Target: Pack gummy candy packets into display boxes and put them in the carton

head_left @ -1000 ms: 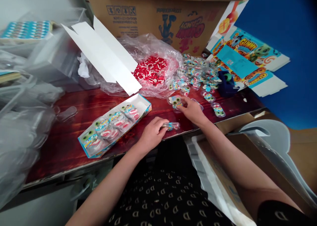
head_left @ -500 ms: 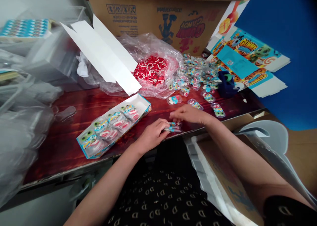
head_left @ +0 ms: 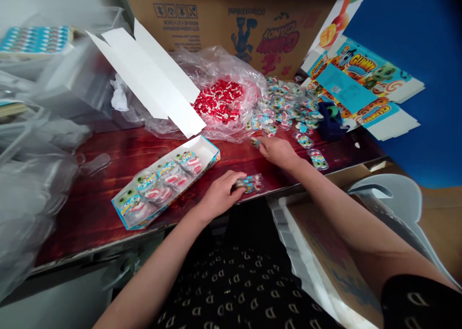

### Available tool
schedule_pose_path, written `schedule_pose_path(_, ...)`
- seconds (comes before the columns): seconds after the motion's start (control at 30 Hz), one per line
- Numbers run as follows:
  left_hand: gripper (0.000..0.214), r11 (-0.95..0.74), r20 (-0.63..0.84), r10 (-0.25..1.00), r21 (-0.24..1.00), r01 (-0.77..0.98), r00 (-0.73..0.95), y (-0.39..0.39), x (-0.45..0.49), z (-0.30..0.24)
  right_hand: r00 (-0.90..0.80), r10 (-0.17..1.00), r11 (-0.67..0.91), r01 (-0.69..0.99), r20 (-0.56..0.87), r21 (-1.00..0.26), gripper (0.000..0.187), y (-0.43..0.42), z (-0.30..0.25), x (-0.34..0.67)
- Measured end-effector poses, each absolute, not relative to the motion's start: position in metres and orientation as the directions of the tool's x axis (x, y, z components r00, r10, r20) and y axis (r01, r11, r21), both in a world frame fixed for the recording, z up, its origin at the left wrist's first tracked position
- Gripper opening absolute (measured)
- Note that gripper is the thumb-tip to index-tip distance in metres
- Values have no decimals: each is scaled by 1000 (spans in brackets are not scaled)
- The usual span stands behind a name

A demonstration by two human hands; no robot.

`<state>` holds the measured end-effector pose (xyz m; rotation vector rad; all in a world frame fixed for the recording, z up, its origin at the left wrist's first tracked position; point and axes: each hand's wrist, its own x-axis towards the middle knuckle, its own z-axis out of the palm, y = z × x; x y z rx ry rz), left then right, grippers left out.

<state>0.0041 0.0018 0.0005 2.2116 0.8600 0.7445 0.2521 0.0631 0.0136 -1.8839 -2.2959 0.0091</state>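
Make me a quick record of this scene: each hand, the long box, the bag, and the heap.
Left hand: gripping a small stack of candy packs
Right hand: pinching a single pack
Long box: open, packs in a row inside
Clear bag: red-and-white gummies inside
Heap of packs: right of the bag

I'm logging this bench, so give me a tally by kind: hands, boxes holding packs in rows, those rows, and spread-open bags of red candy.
Hands: left hand, right hand: 2
Blue-edged box: 1
Rows of packs: 4
Bag of red candy: 1
Total: 8
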Motion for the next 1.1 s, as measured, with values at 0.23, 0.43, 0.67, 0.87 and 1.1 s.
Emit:
schedule_pose_path(0.23, 31, -612, 308, 722, 701, 366, 619, 1, 4, 2, -287, 958, 195, 647, 1, -737, 29, 34, 17, 243)
schedule_pose_path(0.43, 31, -679, 353, 695, 610, 409, 627, 1, 5, 0, -292, 956, 175, 548, 10, -818, 26, 6, 21, 228)
schedule_pose_path(0.67, 25, -714, 350, 628, 613, 337, 695, 6, 5, -1, -244, 970, 138, 511, 11, -848, 38, -14, 20, 222)
schedule_pose_path(0.87, 35, -664, 291, 665, 652, 366, 688, 3, 5, 4, 75, 987, 53, 689, 144, -723, 36, -4, 21, 260)
schedule_pose_path(1.1, 57, -569, 190, 738, 691, 446, 647, 1, 4, 1, 194, 968, -148, 953, 157, -265, 35, 21, 8, 307)
